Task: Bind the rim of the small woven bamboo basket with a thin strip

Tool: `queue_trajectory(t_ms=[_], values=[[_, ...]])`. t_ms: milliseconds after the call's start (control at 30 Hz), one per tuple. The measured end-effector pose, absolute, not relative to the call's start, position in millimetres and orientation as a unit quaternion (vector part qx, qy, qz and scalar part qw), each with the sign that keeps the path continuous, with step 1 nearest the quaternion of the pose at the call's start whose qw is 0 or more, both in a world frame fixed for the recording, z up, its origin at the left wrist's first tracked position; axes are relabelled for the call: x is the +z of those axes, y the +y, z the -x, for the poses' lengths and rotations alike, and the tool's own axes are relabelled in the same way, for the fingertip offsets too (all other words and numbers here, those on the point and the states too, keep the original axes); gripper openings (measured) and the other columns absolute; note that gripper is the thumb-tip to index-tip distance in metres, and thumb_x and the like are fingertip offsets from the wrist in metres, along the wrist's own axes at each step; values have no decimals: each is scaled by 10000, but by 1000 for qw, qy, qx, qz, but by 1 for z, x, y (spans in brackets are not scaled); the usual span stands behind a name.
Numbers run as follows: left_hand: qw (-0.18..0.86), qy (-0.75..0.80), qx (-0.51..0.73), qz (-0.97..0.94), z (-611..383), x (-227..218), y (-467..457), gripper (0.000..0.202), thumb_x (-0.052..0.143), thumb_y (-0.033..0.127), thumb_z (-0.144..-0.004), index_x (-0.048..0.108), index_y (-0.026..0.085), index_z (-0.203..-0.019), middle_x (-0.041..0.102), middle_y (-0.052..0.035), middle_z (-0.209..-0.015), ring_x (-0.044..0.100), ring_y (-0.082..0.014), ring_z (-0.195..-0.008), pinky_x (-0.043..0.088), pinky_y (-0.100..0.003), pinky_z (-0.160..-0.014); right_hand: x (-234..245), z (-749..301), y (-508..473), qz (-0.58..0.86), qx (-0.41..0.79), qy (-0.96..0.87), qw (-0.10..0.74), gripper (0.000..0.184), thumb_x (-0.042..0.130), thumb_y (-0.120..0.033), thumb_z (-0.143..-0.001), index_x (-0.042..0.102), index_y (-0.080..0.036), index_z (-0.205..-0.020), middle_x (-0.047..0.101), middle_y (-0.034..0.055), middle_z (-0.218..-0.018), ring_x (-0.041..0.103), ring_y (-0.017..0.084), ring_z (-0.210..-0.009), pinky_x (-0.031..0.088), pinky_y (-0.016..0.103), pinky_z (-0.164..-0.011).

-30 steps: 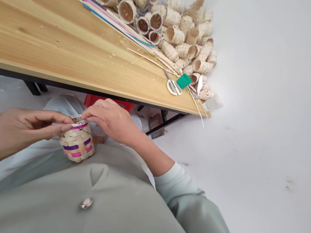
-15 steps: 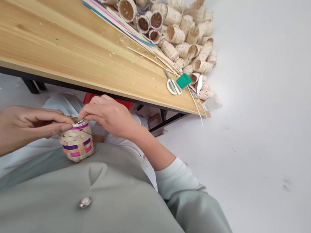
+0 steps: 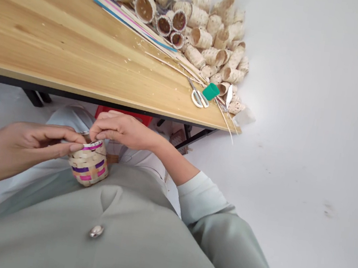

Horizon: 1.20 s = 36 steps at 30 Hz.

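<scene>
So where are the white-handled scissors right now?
In the head view, the scissors lie on the wooden table, slightly right of the picture's centre in the upper half, just left of the green object.

From here, the bare left hand point(image 3: 33, 142) hides part of the pale, purple-and-pink-banded woven basket point(image 3: 91, 164); what the bare right hand's point(image 3: 121, 130) fingertips pinch, I can't make out. 1 bright red object point(image 3: 102, 111) sits mostly hidden beneath the brown wooden table point(image 3: 60, 53).
</scene>
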<state>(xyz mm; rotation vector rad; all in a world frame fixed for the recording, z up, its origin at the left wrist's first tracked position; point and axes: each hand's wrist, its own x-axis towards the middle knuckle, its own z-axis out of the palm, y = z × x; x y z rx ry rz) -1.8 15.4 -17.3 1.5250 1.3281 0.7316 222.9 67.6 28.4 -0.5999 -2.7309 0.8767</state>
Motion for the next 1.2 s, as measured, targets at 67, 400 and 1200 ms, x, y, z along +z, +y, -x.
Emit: queue_trajectory(t_ms=[67, 400, 1200], values=[[474, 535, 300, -632, 2, -18, 16, 499, 756, 736, -479, 783, 264, -638, 751, -34, -681, 641, -185, -585, 603, -281, -633, 32, -220, 72, 191, 308, -928, 85, 183, 566, -112, -1007, 745, -136, -973, 693, -27, -953, 594, 66, -956, 459, 204, -967], [467, 533, 281, -647, -1, -23, 18, 540, 742, 764, -489, 795, 259, -670, 797, -47, -770, 708, -222, -695, 601, -273, -669, 57, -210, 74, 204, 286, -936, -33, 157, 656, -79, -946, 757, -161, -859, 637, -74, -824, 573, 56, -858, 471, 185, -832], [474, 575, 330, -579, 2, -19, 14, 340, 730, 580, -578, 717, 242, -603, 579, 23, -517, 592, -172, -580, 515, -250, -535, 36, -202, 54, 287, 235, -924, 90, 190, 544, -186, -1043, 694, -188, -1159, 728, -53, -1143, 615, 96, -1085, 451, 223, -1002]])
